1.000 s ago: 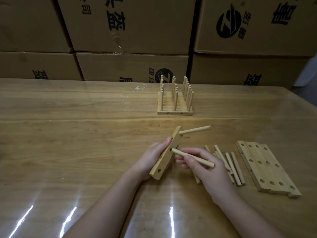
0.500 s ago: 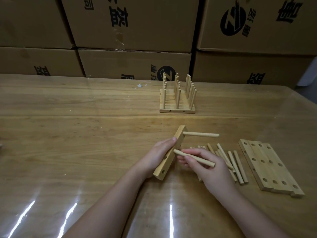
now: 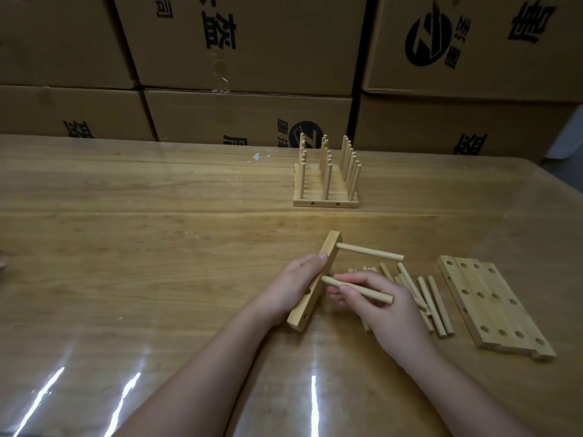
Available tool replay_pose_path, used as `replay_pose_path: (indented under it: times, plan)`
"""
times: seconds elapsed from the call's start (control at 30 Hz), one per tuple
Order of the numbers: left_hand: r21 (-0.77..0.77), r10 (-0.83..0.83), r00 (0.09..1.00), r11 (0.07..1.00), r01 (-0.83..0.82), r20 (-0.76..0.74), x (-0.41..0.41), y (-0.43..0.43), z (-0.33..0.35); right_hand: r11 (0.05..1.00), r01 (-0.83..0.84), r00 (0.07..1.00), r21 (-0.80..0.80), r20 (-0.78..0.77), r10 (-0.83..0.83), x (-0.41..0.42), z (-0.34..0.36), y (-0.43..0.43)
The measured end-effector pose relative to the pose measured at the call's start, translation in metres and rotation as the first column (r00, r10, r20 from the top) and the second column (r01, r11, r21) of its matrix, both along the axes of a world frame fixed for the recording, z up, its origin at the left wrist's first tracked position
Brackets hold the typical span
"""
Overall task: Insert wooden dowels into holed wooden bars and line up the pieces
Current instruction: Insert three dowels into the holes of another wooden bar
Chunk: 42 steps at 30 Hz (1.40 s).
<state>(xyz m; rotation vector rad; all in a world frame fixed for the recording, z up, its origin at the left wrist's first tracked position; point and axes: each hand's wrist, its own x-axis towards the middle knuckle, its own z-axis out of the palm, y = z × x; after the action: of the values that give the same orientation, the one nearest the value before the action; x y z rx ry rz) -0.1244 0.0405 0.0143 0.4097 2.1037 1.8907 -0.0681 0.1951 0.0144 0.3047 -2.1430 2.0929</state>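
Observation:
My left hand (image 3: 293, 287) grips a holed wooden bar (image 3: 328, 253) held on edge near the table's middle. One dowel (image 3: 369, 251) sticks out of the bar's far hole, pointing right. My right hand (image 3: 381, 307) pinches a second dowel (image 3: 356, 289) whose left tip sits at the bar's middle hole. Loose dowels (image 3: 435, 305) lie on the table just right of my right hand. Beyond them lie several bare holed bars (image 3: 492, 305) side by side. A finished group of bars with upright dowels (image 3: 326, 181) stands farther back.
Stacked cardboard boxes (image 3: 246, 58) line the far edge of the wooden table (image 3: 126, 247). A small white scrap (image 3: 258, 157) lies near the back. The table surface is glossy with light streaks near its front edge.
The bar and its far dowel have tilted a little, so the dowel points more level. My right hand keeps the second dowel at the middle hole.

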Motion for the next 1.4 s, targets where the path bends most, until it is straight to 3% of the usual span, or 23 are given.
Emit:
replay_pose_path:
  times: [0.27, 0.4, 0.63, 0.7, 0.77, 0.8, 0.87, 0.93, 1.0, 1.23, 1.4]
  plan:
    - [-0.025, 0.097, 0.995, 0.995, -0.097, -0.005, 0.000, 0.003, -0.004, 0.997, 0.015, 0.999, -0.072, 0.054, -0.011, -0.004, -0.001, -0.003]
    - [-0.060, 0.134, 0.987, 0.988, -0.139, -0.083, 0.003, 0.004, -0.008, 0.992, 0.006, 0.995, -0.130, 0.100, 0.008, -0.005, -0.001, -0.002]
    - [0.054, 0.095, 0.995, 0.994, -0.093, -0.032, -0.004, 0.001, -0.007, 0.990, -0.057, 0.984, -0.129, 0.162, 0.078, -0.008, 0.006, 0.006]
    - [0.047, 0.085, 0.996, 0.995, -0.083, -0.032, -0.005, 0.000, -0.007, 0.998, -0.059, 0.989, 0.003, 0.138, 0.058, -0.008, 0.010, 0.013]
    - [-0.026, 0.089, 0.995, 0.996, -0.090, -0.047, -0.005, 0.001, -0.009, 0.955, 0.031, 1.000, 0.294, -0.008, -0.030, -0.006, 0.010, 0.018]
    - [-0.055, 0.096, 0.994, 0.994, -0.099, -0.049, -0.006, 0.001, -0.011, 0.877, 0.118, 0.988, 0.466, -0.140, -0.059, -0.005, 0.008, 0.019]
    - [-0.069, 0.104, 0.993, 0.992, -0.107, -0.048, -0.006, 0.003, -0.012, 0.619, 0.312, 0.914, 0.721, -0.405, 0.012, -0.004, 0.006, 0.016]
    - [-0.067, 0.104, 0.993, 0.992, -0.107, -0.049, -0.006, 0.004, -0.012, 0.433, 0.413, 0.860, 0.801, -0.500, 0.105, -0.004, 0.004, 0.012]
    - [-0.074, 0.111, 0.992, 0.991, -0.115, -0.053, -0.005, 0.005, -0.012, 0.358, 0.430, 0.861, 0.829, -0.496, 0.115, -0.004, 0.005, 0.009]
    - [-0.081, 0.090, 0.994, 0.992, -0.095, -0.070, -0.003, 0.007, -0.016, 0.325, 0.379, 0.909, 0.867, -0.414, 0.045, -0.001, 0.003, 0.005]
    - [-0.075, 0.052, 0.994, 0.995, -0.060, -0.096, -0.002, 0.007, -0.017, 0.431, 0.234, 0.965, 0.871, -0.264, 0.009, -0.002, -0.001, 0.008]
